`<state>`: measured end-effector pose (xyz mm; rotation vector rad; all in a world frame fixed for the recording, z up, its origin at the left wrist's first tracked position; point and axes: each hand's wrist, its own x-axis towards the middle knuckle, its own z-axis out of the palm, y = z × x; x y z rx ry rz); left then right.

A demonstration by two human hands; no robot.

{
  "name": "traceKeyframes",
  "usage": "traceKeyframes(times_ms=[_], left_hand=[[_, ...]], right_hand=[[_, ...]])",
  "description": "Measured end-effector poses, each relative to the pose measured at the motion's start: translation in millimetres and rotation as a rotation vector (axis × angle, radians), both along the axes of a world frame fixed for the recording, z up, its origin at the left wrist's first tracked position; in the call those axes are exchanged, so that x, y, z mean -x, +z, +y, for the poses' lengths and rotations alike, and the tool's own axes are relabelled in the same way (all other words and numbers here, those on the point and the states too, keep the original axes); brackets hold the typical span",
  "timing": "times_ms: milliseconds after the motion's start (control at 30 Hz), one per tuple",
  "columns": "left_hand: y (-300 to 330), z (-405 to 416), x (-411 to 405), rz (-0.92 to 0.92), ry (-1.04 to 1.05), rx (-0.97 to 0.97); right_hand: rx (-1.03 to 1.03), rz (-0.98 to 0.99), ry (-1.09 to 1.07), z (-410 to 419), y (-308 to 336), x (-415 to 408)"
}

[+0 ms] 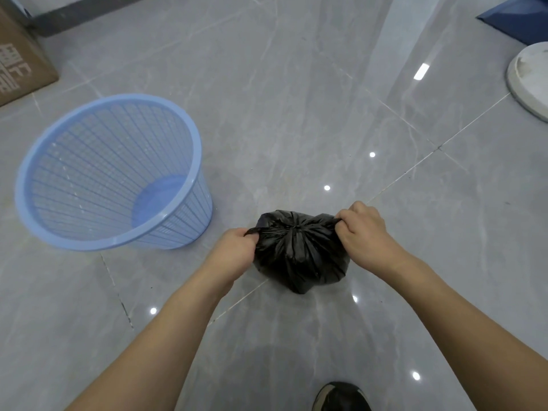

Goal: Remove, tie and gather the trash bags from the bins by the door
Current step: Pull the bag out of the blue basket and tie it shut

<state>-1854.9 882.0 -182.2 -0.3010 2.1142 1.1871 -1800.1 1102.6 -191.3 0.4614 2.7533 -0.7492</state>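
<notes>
A small black trash bag (299,253) sits on the grey tiled floor, its top gathered into a knot at the middle. My left hand (234,253) grips one twisted end of the bag on the left side. My right hand (363,229) grips the other end on the right, and the two ends are stretched apart across the knot. A light blue mesh bin (112,173) stands to the left of the bag, tilted toward me, with no bag in it.
A cardboard box (20,60) stands at the far left by the wall. A white round object (530,81) lies at the right edge, with a dark blue object (522,16) beyond it. A dark shoe (341,397) shows at the bottom.
</notes>
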Motion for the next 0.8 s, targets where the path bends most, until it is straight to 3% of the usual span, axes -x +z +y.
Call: traceKeyframes(times_ms=[100,233,300,400,500,633,800], left_hand=[[-6.2,-0.7,-4.2,0.090,0.048,-0.023],[-16.0,-4.5,-7.1,0.114,0.156,-0.102],[-18.6,-2.8,-9.4,0.120,0.195,-0.171],[-26.0,4.7,-13.6,0.112,0.236,-0.257],[-31.5,14.8,-14.6,0.104,0.259,-0.306],[-38.8,25.5,-10.5,0.112,0.335,-0.296],[-28.5,37.5,10.1,0.190,0.330,-0.260]], right_hand=[[0.067,0.097,-0.033,-6.1,-6.1,-6.5],[0.455,0.286,-0.184,-7.8,-2.7,-19.1],[0.439,0.316,-0.153,-9.1,-5.9,-20.5],[0.344,0.220,-0.098,-10.3,-20.9,-18.1],[0.610,0.084,-0.195,-14.7,-32.4,-10.3],[0.878,0.082,-0.455,-26.8,-39.8,4.2],[0.989,0.044,-0.633,-36.0,-28.2,34.1]])
